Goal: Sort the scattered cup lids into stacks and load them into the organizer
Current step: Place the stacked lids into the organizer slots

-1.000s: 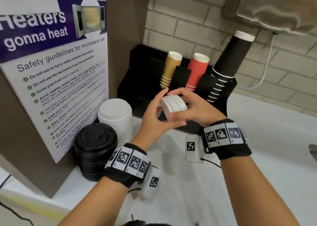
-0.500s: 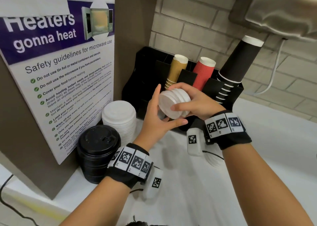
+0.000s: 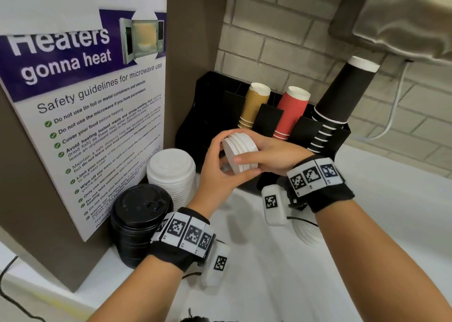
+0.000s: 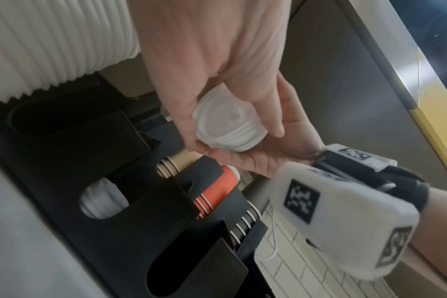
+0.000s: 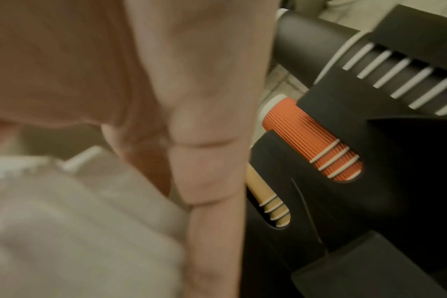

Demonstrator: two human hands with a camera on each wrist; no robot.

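Note:
A small stack of white lids (image 3: 241, 150) is held on its side in the air, just in front of the black organizer (image 3: 195, 116). My left hand (image 3: 223, 159) grips it from the left, fingers over the top and thumb underneath. My right hand (image 3: 256, 148) grips it from the right, thumb across the front. In the left wrist view the lids (image 4: 227, 129) sit between both hands above the organizer (image 4: 130, 201), and one lower slot holds white lids (image 4: 102, 201). The right wrist view is blurred; it shows a finger (image 5: 212, 141) beside the organizer (image 5: 370, 181).
A tall white lid stack (image 3: 171, 172) and a black lid stack (image 3: 140, 214) stand on the counter at the left, against a poster panel. More white lids (image 3: 305, 233) lie under my right wrist. Tan, red and black cups (image 3: 291, 111) fill the organizer's upper slots.
The left fingers have curled over the top of the lid stack, which has turned a little. Both hands stay in front of the organizer.

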